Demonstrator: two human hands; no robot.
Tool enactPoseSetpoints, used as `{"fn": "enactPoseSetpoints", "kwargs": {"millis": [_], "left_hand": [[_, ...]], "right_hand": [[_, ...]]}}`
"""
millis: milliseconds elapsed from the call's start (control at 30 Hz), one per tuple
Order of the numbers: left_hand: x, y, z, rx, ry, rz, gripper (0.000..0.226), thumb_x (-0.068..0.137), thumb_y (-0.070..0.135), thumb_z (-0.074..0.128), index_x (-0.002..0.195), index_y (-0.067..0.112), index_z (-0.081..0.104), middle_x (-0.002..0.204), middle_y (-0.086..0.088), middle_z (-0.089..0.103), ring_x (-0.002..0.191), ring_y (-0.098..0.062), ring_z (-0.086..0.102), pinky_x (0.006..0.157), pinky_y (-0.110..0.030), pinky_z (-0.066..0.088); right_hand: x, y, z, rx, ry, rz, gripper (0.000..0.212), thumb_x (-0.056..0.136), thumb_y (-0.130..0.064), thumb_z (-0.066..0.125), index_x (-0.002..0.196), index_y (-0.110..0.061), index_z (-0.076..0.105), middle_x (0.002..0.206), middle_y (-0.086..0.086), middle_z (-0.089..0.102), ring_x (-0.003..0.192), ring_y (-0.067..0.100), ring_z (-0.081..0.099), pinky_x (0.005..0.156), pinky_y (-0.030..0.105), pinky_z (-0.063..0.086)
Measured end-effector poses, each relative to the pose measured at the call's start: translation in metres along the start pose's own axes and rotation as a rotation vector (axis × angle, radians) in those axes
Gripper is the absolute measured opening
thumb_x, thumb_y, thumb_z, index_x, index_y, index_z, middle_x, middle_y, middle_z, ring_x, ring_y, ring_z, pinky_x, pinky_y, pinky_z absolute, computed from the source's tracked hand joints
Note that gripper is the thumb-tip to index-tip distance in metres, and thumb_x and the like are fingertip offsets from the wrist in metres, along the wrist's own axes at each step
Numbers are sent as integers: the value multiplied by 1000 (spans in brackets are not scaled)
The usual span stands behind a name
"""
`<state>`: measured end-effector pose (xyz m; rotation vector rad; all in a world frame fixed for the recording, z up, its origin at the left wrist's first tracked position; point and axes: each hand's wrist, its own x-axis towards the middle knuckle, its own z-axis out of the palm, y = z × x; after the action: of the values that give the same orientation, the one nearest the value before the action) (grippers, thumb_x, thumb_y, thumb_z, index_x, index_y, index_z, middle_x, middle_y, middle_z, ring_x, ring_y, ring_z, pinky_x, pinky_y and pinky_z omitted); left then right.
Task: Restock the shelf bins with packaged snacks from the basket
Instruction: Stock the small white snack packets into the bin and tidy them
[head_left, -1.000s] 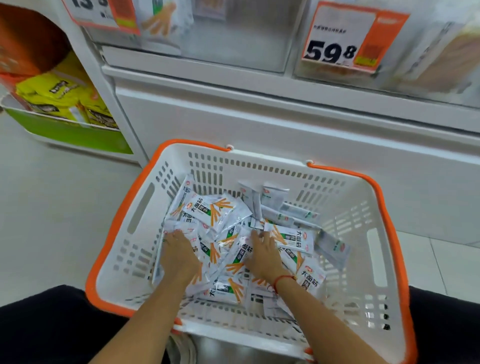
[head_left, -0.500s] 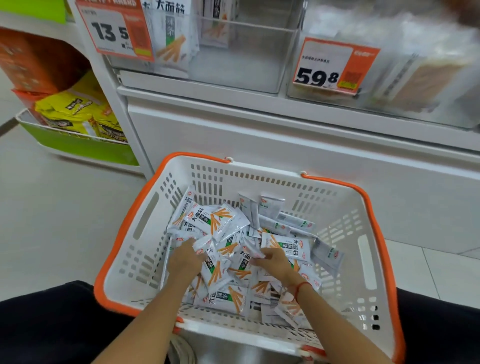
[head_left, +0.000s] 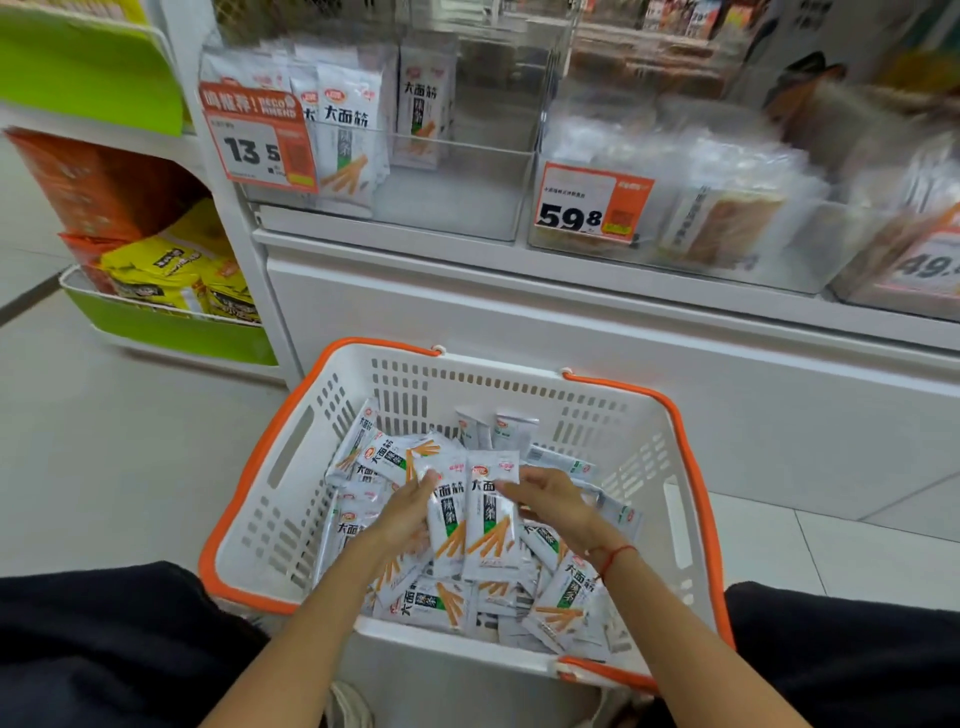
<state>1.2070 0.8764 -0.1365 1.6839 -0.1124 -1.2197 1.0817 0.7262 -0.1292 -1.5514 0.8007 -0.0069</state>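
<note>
Shop aisle, tiled floor. Basket (head_left: 291, 467) below clear shelf bin (head_left: 447, 208). Left hand (head_left: 410, 512) & right hand (head_left: 550, 499) fingers curled, pinching two snack pkts (head_left: 475, 519) upright above basket, prob. squaring them for bin.

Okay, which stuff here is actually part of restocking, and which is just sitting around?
Part of the job:
- white snack packets, gripped by left hand and right hand
- basket
- clear bin with matching packets

Just sitting around:
- yellow bags
- 59.8 price tag
</note>
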Motion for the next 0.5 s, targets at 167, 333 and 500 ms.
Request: {"fn": "enactPoseSetpoints", "kwargs": {"millis": [167, 333, 500], "left_hand": [[3, -3, 22, -52, -61, -36, 25, 103, 36, 30, 103, 21, 50, 100, -3, 59, 80, -16, 54, 69, -29, 46], [24, -7, 24, -125, -38, -55, 37, 102, 36, 30, 111, 10, 55, 94, -7, 62, 83, -20, 58, 67, -31, 46], [28, -11, 28, -75, -107, -34, 16, 97, 8, 44, 103, 15, 56, 85, -5, 64, 74, -17, 60, 63, -28, 47]], "right_hand": [[4, 12, 16, 22, 196, -10, 33, 74, -16, 80, 102, -12, 64, 86, 10, 67, 75, 16, 63, 65, 22, 51], [12, 23, 34, 165, 355, -6, 19, 74, -21, 81, 90, -19, 73, 88, 9, 70, 88, 27, 68, 82, 38, 56], [17, 21, 45, 253, 453, -31, 14, 78, -19, 77, 90, -13, 73, 76, 1, 62, 67, 16, 62, 61, 17, 50]]}}
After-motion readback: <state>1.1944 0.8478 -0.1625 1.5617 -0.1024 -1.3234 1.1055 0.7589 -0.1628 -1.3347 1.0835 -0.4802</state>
